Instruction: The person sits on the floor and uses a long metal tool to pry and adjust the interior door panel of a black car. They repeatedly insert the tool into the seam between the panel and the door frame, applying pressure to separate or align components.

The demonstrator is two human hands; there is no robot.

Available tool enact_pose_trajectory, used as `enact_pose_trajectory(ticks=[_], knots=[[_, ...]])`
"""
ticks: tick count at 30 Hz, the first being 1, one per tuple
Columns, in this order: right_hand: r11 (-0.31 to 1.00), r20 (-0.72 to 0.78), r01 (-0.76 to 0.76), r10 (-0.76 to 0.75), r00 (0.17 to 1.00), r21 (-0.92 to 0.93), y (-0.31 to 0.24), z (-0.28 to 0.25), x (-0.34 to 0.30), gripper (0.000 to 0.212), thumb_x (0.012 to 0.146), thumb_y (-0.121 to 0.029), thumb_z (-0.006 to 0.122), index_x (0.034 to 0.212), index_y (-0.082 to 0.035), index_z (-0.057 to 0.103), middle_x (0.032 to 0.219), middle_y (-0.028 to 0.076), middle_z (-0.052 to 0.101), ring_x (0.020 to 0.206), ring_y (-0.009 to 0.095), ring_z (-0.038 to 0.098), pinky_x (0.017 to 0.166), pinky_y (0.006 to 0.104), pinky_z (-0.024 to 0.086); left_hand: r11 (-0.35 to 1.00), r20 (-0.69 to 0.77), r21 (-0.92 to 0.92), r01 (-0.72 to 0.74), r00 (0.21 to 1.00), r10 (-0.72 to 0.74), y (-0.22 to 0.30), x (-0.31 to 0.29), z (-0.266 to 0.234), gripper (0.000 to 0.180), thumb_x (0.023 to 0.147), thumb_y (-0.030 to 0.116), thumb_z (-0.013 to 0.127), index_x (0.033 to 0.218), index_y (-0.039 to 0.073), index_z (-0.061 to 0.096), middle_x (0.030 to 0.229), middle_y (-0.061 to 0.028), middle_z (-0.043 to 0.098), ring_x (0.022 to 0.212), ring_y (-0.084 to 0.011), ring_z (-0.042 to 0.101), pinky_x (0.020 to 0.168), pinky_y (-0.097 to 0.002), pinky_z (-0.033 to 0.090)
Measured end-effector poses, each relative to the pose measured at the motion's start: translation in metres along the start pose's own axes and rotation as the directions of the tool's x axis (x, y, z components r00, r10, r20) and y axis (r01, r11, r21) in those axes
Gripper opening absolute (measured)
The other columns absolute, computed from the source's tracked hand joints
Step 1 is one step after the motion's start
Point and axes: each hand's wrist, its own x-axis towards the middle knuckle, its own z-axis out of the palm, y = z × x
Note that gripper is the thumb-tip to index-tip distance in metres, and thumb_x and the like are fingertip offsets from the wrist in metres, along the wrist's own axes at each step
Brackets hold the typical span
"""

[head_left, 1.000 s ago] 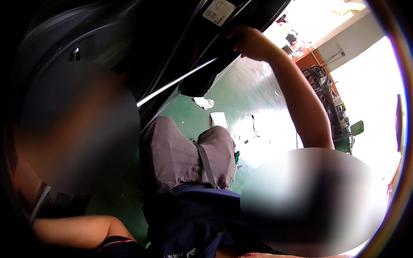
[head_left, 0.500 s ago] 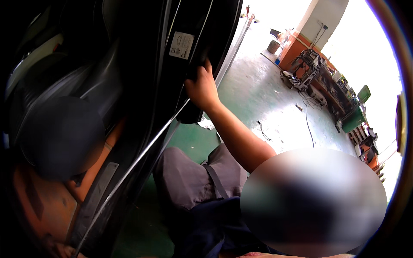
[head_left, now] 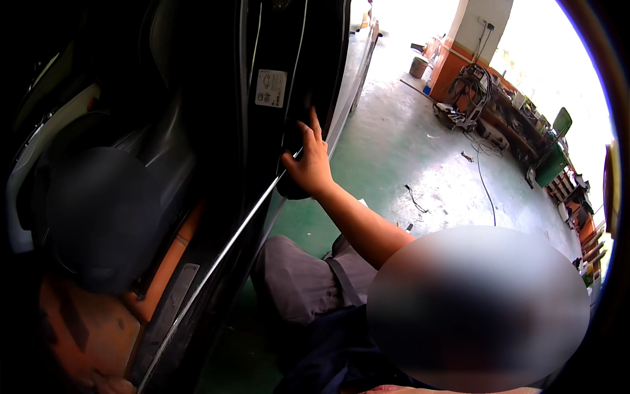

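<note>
— Fingers of the right hand (head_left: 310, 164) now lie spread and flat on the black car door's rear edge (head_left: 295, 85), lower than a second ago, gripping nothing.
— Left hand?
— Probably that dim shape at bottom left (head_left: 108, 383); its grip I cannot tell.

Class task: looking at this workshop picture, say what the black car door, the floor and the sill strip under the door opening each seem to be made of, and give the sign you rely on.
Car door: probably painted metal, glossy black, with bright reflected streaks.
Floor: likely concrete painted green, worn pale and patchy where the light falls.
Sill strip: seemingly dull grey metal or plastic; too dim to tell.
</note>
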Motion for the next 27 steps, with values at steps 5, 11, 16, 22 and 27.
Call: enact_pose_trajectory(ticks=[5,11,16,22,27], knots=[[0.999,-0.019,0.002,-0.001,1.000,0.043,-0.001,0.003,0.002,0.068,0.076,-0.013,0.070,0.140,-0.005,0.048,0.167,0.020,0.018,0.133,0.049,0.047,0.108,0.0512,0.044,0.986,0.096,-0.159,0.050,0.995,-0.035,-0.020,0.011,0.035,0.067,0.103,0.058,0.043,0.111,-0.007,0.053,0.077,-0.0290,0.065,0.050,-0.0295,0.066,0.048,-0.0345,0.059],[0.996,0.007,-0.013,0.012,1.000,0.087,0.001,-0.003,0.002,0.067,0.077,-0.016,0.070,0.139,-0.003,0.048,0.166,0.022,0.020,0.137,0.047,0.044,0.110,0.0509,0.040,0.942,0.174,-0.334,-0.034,0.980,0.097,-0.025,0.008,0.034,0.064,0.105,0.044,0.049,0.140,-0.008,0.041,0.091,-0.0270,0.065,0.061,-0.0299,0.068,0.056,-0.0339,0.061],[0.995,-0.019,-0.015,0.017,1.000,0.099,0.003,-0.003,0.000,0.066,0.079,-0.016,0.069,0.140,-0.005,0.047,0.166,0.021,0.022,0.137,0.045,0.044,0.111,0.0509,0.038,0.914,-0.019,-0.197,-0.355,0.933,0.358,-0.061,0.006,0.052,0.067,0.104,0.029,0.056,0.158,0.003,0.026,0.135,-0.0155,0.054,0.112,-0.0273,0.060,0.089,-0.0359,0.056],[0.987,-0.046,0.056,-0.050,0.998,0.151,-0.007,0.003,0.004,0.063,0.080,-0.014,0.067,0.141,-0.007,0.048,0.165,0.021,0.025,0.137,0.045,0.045,0.112,0.0498,0.038,0.877,-0.166,0.470,-0.101,0.965,0.201,-0.154,0.030,0.068,0.041,0.108,0.024,0.040,0.132,-0.008,0.048,0.139,-0.0277,0.050,0.123,-0.0346,0.058,0.096,-0.0381,0.052],[0.984,-0.024,0.017,-0.013,1.000,0.179,-0.007,-0.012,0.002,0.061,0.082,-0.010,0.065,0.140,-0.006,0.049,0.163,0.021,0.029,0.144,0.042,0.039,0.117,0.0458,0.035,0.858,-0.180,0.453,0.242,0.968,-0.178,-0.241,0.034,0.062,0.044,0.110,0.033,0.041,0.128,-0.006,0.053,0.132,-0.0311,0.060,0.105,-0.0338,0.072,0.083,-0.0362,0.061]])
